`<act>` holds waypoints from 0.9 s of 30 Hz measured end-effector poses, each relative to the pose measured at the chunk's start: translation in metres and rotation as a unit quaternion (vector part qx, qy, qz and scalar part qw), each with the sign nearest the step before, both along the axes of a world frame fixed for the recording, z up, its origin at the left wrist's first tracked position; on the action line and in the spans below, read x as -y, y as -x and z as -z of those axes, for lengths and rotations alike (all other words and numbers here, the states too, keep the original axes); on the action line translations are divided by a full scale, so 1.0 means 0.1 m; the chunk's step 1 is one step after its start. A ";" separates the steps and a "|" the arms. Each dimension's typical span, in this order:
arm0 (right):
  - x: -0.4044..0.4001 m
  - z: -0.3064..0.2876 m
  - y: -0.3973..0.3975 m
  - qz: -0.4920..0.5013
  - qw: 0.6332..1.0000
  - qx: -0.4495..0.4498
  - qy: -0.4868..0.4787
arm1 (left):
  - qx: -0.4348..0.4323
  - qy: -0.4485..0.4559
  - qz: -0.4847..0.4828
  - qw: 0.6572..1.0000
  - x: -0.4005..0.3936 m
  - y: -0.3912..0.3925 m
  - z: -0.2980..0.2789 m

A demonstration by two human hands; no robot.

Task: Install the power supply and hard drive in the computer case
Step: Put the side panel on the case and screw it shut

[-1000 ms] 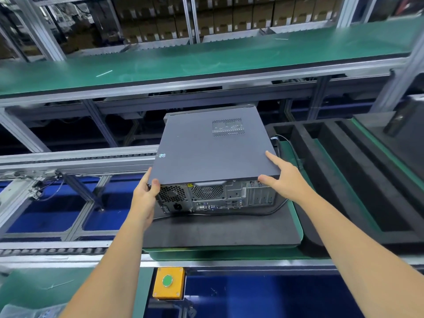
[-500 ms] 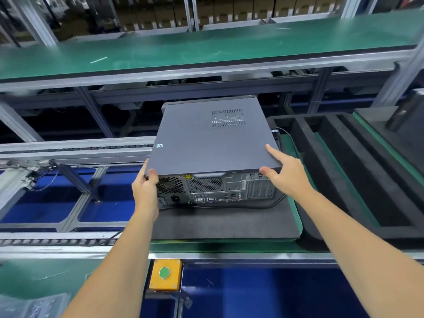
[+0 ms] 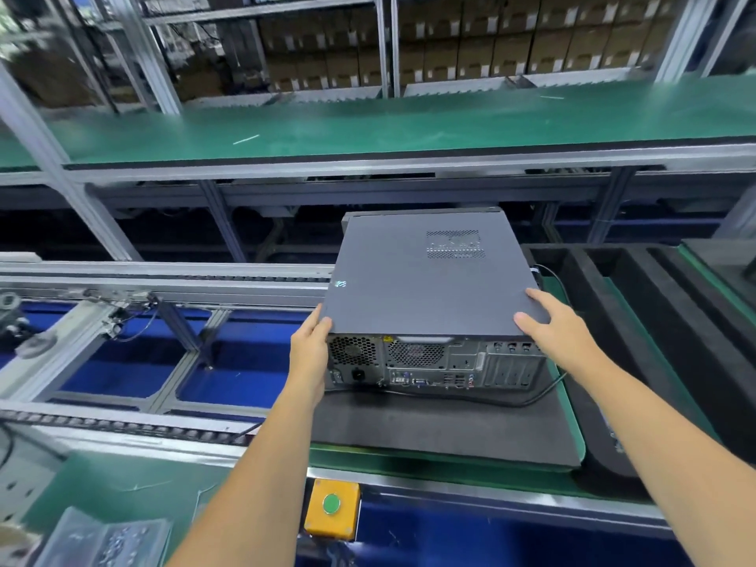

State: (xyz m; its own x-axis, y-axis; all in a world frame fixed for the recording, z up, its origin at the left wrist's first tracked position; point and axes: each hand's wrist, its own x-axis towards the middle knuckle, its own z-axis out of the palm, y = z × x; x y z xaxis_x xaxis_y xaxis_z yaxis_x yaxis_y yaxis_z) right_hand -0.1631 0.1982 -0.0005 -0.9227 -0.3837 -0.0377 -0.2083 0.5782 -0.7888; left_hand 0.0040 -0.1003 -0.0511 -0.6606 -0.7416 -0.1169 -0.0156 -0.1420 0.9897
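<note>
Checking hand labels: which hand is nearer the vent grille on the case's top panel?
Right. The right hand grips the panel's near right corner, below the vent grille; the left hand holds the near left corner.

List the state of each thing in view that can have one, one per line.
Computer case: closed, lying flat on the black mat.
Left hand: gripping the case's near left corner.
Right hand: gripping the near right corner.
Green button: not being pressed.
</note>
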 end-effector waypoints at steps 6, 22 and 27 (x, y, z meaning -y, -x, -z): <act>-0.02 0.04 0.00 -0.008 0.999 0.038 0.029 | -0.047 -0.015 0.043 0.998 0.03 -0.05 0.06; -0.05 -0.08 0.09 -0.071 0.993 0.005 -0.099 | -0.031 0.001 -0.113 0.993 -0.20 0.07 0.13; -0.04 -0.03 0.07 -0.058 0.989 -0.036 -0.128 | -0.043 -0.031 -0.113 0.992 -0.17 0.11 0.10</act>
